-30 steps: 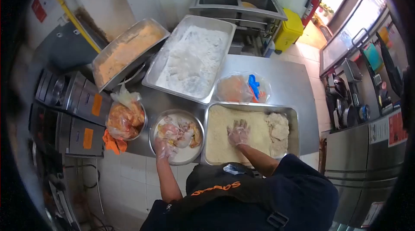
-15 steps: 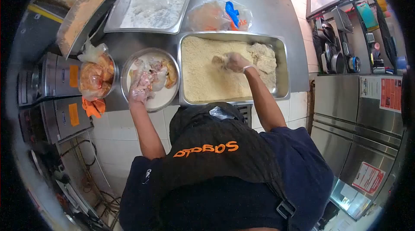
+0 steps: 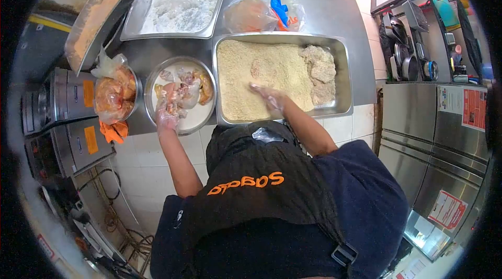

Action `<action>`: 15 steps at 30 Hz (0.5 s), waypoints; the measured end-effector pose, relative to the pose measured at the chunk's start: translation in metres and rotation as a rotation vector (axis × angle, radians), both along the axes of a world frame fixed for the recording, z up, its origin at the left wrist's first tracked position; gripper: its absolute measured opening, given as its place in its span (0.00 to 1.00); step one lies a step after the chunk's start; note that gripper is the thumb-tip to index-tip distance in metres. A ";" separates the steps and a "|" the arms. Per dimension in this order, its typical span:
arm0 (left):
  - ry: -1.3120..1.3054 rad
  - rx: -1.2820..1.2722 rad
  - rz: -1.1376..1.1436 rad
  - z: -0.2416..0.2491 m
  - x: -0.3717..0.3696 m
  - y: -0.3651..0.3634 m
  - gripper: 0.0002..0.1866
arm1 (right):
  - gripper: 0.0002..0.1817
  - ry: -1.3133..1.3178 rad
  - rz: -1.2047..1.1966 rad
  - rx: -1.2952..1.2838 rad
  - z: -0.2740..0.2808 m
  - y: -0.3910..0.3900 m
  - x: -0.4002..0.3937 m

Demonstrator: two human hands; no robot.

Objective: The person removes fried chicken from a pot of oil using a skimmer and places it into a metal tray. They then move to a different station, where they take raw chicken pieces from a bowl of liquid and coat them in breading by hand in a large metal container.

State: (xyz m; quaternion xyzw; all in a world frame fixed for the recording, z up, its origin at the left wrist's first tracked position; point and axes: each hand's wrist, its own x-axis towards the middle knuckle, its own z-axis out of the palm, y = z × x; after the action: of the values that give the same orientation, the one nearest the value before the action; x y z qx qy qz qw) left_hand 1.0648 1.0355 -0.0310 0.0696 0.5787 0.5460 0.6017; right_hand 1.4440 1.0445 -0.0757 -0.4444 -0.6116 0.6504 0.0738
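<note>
My left hand [image 3: 167, 114], in a clear plastic glove, is inside the round metal bowl [image 3: 150, 91] at its near left side. Its fingers are closed round a raw chicken piece [image 3: 172, 93], though partly hidden. Other chicken pieces [image 3: 205, 93] sit beside it in white liquid. My gloved right hand [image 3: 271, 99] is low over the pale crumbs [image 3: 238, 70] in the deep steel tray [image 3: 342, 91], fingers stretched out and nothing held. Just beyond it lies a crumb-dusted chicken piece [image 3: 263, 68]. Coated pieces [image 3: 320, 67] are heaped at the tray's right end.
A tray of white flour [image 3: 178, 4] stands behind the bowl, with a slanted container of orange-brown powder [image 3: 107, 15] at left. A bagged bowl of chicken [image 3: 115, 93] is left of my bowl. Clear bags [image 3: 251, 13] lie behind the crumb tray. Orange cloth [image 3: 113, 131] hangs at the edge.
My right hand has let go of the chicken piece, now lying in the crumbs, and moved nearer me, its fingers opening out. My left hand has drawn slightly back within the bowl.
</note>
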 end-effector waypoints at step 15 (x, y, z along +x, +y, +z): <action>-0.126 0.066 0.278 0.022 0.009 0.009 0.20 | 0.21 -0.843 -0.143 0.691 0.011 0.106 -0.001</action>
State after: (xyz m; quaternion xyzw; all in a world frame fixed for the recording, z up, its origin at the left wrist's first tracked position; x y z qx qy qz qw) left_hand 1.0735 1.0445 -0.0088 -0.0259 0.5256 0.6461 0.5529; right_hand 1.4425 1.1510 -0.0644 -0.6567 -0.7345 0.1708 0.0080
